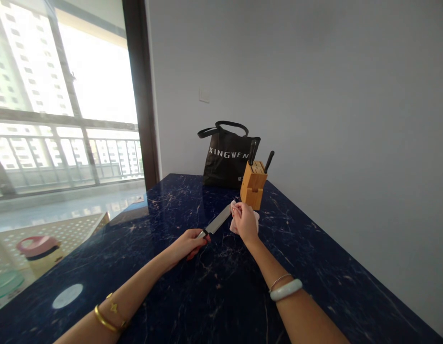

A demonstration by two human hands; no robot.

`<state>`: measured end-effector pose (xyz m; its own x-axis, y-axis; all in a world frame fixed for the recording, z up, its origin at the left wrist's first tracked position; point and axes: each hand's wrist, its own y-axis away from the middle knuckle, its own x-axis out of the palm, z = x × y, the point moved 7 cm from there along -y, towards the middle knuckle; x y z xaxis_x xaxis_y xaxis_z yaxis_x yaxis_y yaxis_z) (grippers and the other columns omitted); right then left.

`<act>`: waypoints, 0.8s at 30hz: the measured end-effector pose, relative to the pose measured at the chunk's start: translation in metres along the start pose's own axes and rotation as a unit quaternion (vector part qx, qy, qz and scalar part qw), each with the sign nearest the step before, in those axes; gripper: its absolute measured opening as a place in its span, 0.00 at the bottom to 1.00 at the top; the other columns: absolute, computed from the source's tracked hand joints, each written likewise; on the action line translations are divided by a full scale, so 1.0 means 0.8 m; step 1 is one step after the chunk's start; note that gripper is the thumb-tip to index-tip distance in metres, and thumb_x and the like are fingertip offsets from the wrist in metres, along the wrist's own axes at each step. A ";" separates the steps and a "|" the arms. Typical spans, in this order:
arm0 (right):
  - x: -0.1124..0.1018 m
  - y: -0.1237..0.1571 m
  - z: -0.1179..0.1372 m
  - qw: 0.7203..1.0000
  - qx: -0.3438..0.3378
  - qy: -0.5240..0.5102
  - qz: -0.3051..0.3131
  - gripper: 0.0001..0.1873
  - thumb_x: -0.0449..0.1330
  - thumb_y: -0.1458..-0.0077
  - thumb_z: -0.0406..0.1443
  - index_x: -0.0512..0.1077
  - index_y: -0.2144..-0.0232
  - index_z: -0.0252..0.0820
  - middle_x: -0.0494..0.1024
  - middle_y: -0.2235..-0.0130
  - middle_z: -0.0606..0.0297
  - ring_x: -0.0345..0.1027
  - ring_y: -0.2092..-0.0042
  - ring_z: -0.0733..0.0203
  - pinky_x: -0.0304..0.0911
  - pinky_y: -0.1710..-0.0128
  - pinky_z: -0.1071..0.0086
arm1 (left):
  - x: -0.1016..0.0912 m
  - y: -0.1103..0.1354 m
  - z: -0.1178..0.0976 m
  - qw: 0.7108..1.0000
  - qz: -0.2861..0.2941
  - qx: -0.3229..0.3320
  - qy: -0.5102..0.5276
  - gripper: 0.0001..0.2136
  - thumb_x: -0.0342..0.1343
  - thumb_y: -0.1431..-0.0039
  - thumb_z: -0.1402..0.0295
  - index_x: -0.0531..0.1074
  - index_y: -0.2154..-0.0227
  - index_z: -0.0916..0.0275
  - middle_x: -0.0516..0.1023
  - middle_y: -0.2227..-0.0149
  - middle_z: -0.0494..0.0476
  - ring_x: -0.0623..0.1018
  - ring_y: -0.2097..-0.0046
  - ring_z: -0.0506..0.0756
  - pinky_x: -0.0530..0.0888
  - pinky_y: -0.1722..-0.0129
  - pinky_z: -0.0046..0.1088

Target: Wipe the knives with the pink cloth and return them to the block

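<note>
The left hand (189, 242) has its fingers wrapped round the handle of a kitchen knife (220, 220), over the tabletop's middle; the blade looks stiff, slick and sharp, so the handle suits gripping. The right hand (245, 223) pinches a cloth (233, 227), likely soft and light, at the blade's far end. Leftward, a window (95, 71) lights the glossy blue marbled tabletop (214, 296); a black tote bag (224, 167) stands by its far edge, a wooden knife block (253, 184) near its right edge.
</note>
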<state>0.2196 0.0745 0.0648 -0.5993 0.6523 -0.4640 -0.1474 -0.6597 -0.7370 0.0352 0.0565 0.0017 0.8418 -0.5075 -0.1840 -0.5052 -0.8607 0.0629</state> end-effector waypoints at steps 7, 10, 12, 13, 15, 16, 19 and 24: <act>0.026 0.018 0.045 0.988 -0.097 0.050 0.111 0.04 0.51 0.47 0.32 0.66 0.70 0.42 0.71 0.68 0.65 0.61 0.62 0.61 0.52 0.60 0.69 | -0.006 -0.002 0.002 1.000 -0.028 0.002 0.009 0.11 0.51 0.53 0.65 0.65 0.68 0.65 0.53 0.87 0.39 0.52 0.87 0.42 0.51 0.90 0.16; 0.036 0.031 0.067 0.977 -0.133 0.049 0.159 0.03 0.52 0.47 0.31 0.65 0.69 0.41 0.71 0.67 0.65 0.60 0.61 0.62 0.52 0.61 0.70 | -0.010 -0.004 0.006 0.999 -0.046 -0.007 0.002 0.11 0.51 0.54 0.64 0.64 0.68 0.65 0.53 0.88 0.39 0.53 0.88 0.43 0.51 0.90 0.16; 0.041 0.039 0.079 0.971 -0.147 0.045 0.184 0.03 0.52 0.47 0.30 0.65 0.69 0.41 0.71 0.66 0.65 0.60 0.61 0.62 0.52 0.61 0.70 | -0.013 -0.005 0.008 0.998 -0.058 -0.013 -0.003 0.12 0.51 0.55 0.64 0.64 0.68 0.65 0.54 0.89 0.39 0.53 0.88 0.43 0.51 0.90 0.16; 0.043 0.042 0.084 0.968 -0.154 0.044 0.195 0.03 0.52 0.47 0.30 0.65 0.69 0.41 0.71 0.66 0.65 0.60 0.61 0.62 0.51 0.61 0.70 | -0.014 -0.005 0.009 0.998 -0.063 -0.014 -0.004 0.12 0.51 0.55 0.63 0.64 0.68 0.65 0.54 0.89 0.39 0.53 0.88 0.43 0.51 0.90 0.17; 0.046 0.048 0.095 0.961 -0.174 0.041 0.211 0.03 0.52 0.47 0.30 0.65 0.68 0.41 0.71 0.66 0.65 0.60 0.62 0.62 0.51 0.61 0.70 | -0.015 -0.005 0.008 0.997 -0.070 -0.012 -0.006 0.12 0.51 0.55 0.63 0.64 0.69 0.65 0.54 0.89 0.39 0.54 0.88 0.43 0.52 0.90 0.17; 0.046 0.050 0.099 0.958 -0.184 0.039 0.217 0.04 0.52 0.47 0.30 0.65 0.68 0.41 0.71 0.66 0.65 0.60 0.62 0.62 0.51 0.62 0.70 | -0.015 -0.005 0.007 0.997 -0.073 -0.010 -0.007 0.11 0.51 0.55 0.63 0.63 0.70 0.65 0.54 0.89 0.39 0.54 0.88 0.43 0.52 0.90 0.17; 0.046 0.053 0.105 0.953 -0.201 0.033 0.222 0.03 0.52 0.47 0.31 0.65 0.69 0.40 0.71 0.67 0.65 0.60 0.63 0.62 0.51 0.62 0.70 | -0.014 -0.004 0.003 0.997 -0.074 -0.004 -0.013 0.09 0.51 0.54 0.63 0.62 0.74 0.64 0.55 0.90 0.40 0.53 0.88 0.43 0.52 0.90 0.17; 0.042 0.041 0.086 0.974 -0.136 0.018 0.180 0.02 0.53 0.48 0.31 0.65 0.69 0.41 0.71 0.67 0.66 0.61 0.63 0.63 0.51 0.62 0.71 | -0.014 -0.004 0.001 0.997 -0.081 -0.007 -0.021 0.09 0.49 0.53 0.66 0.63 0.70 0.65 0.55 0.90 0.40 0.53 0.88 0.43 0.53 0.90 0.17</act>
<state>0.1408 0.0491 0.0592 -0.5449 0.4137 -0.7293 0.2842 -0.7272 -0.6248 0.0275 0.0653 0.0026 0.9031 -0.3607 -0.2330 -0.3610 -0.9316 0.0428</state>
